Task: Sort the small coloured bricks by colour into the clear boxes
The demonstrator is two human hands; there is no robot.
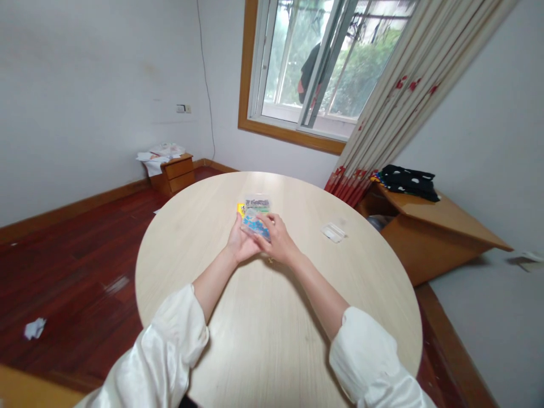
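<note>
A small clear box of blue pieces [255, 223] is between my two hands, above the round pale table [263, 328]. My left hand [242, 241] supports it from below and the left side, its fingers partly hidden under the box. From the right, my right hand [278, 239] grips the box's edge with bent fingers. Just behind lies a clear case with dark pieces [257, 202] and some green in it. A yellow card [241, 209] shows beside that case, partly covered by the held box.
A clear empty-looking tray [334, 232] lies on the table's right side. At the back left stands a small drawer cabinet [181, 170] with papers. A tilted wooden cabinet [437, 226] with dark cloth [410, 180] is at the right, beside the curtain [391, 102].
</note>
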